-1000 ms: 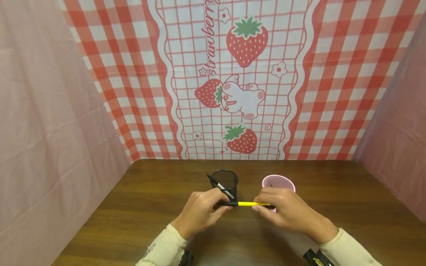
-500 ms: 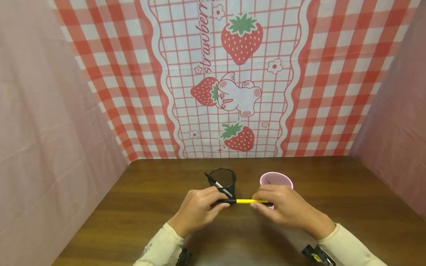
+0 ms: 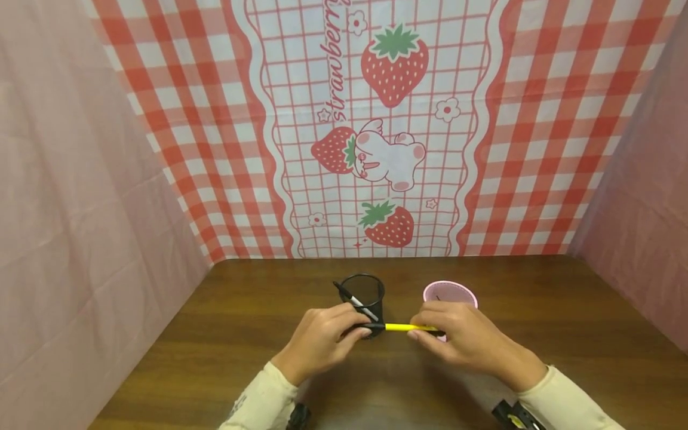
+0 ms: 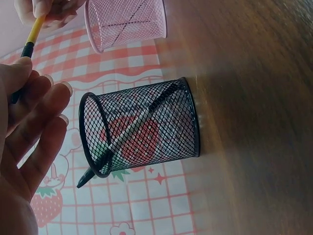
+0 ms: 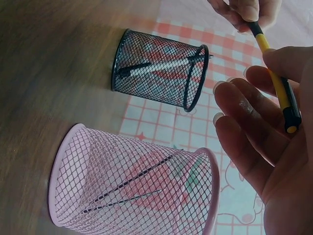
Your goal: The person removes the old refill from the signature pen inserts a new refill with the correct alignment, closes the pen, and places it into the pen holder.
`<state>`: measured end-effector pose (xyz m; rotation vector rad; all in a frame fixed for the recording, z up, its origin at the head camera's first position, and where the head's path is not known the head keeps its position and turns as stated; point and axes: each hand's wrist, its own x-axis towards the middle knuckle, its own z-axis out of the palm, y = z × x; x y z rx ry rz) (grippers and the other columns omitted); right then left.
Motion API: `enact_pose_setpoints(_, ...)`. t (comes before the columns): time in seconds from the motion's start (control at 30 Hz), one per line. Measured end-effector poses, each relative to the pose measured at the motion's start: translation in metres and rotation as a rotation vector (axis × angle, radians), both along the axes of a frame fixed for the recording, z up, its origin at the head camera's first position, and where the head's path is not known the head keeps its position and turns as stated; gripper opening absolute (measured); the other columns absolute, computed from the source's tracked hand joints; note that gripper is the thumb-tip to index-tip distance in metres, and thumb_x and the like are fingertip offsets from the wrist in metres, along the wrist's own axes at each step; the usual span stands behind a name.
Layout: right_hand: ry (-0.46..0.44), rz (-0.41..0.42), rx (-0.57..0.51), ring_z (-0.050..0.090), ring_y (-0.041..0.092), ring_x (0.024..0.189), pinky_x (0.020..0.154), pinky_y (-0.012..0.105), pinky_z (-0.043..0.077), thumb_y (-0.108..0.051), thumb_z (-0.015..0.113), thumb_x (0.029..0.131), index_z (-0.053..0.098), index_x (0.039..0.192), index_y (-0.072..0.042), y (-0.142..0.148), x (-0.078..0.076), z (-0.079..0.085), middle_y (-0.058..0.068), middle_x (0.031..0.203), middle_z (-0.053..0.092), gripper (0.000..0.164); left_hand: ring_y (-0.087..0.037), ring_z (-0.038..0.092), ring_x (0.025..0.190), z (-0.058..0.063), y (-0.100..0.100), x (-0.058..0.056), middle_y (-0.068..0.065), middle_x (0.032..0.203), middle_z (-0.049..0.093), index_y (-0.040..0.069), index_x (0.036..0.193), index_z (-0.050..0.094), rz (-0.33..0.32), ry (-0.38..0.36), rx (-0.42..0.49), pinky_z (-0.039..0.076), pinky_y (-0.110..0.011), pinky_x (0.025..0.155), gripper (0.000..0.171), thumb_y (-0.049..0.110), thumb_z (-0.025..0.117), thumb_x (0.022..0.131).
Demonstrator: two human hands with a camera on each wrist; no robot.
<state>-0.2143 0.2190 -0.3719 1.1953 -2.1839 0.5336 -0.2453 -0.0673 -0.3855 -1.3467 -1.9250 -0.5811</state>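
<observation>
A yellow and black pen [image 3: 398, 327] is held level between my two hands above the table. My left hand [image 3: 322, 337] pinches its black end between thumb and index finger. My right hand [image 3: 462, 337] grips the yellow barrel near the clip end, the other fingers loosely bent in the right wrist view. Behind my left hand stands a black mesh pen holder [image 4: 193, 117], and in it leans a black and white pen [image 4: 85, 178] with one end past the rim. Beyond my right hand is a pink mesh pen holder [image 5: 215, 188] with two thin dark sticks [image 5: 127, 187] inside.
The brown wooden table [image 3: 215, 358] extends to a red checked strawberry cloth [image 3: 387, 161] hanging at the back. Pink cloth walls [image 3: 97, 209] close in both sides. A dark wrist device [image 3: 513, 415] shows below my right sleeve.
The head view shifts slightly and comes back. Both hands keep their grip on the pen; the left fingers have moved very slightly along its black end.
</observation>
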Motion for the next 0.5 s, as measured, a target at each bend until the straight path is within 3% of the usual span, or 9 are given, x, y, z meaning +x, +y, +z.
enact_pose_setpoints(0.5,0.065,0.023,-0.034,0.058,-0.003,0.077,0.067,0.02,0.05,-0.022,0.078,0.087,0.073,0.091,-0.023,-0.0007,-0.0026,0.0015,-0.019,0.09,0.063,0.007,0.005,0.048,0.063,0.0006,-0.0004,-0.0004,0.01,0.088,0.065,0.015,0.1,0.073,0.024,-0.007,-0.034,0.041,-0.01,0.054,0.01,0.024,0.068,0.097)
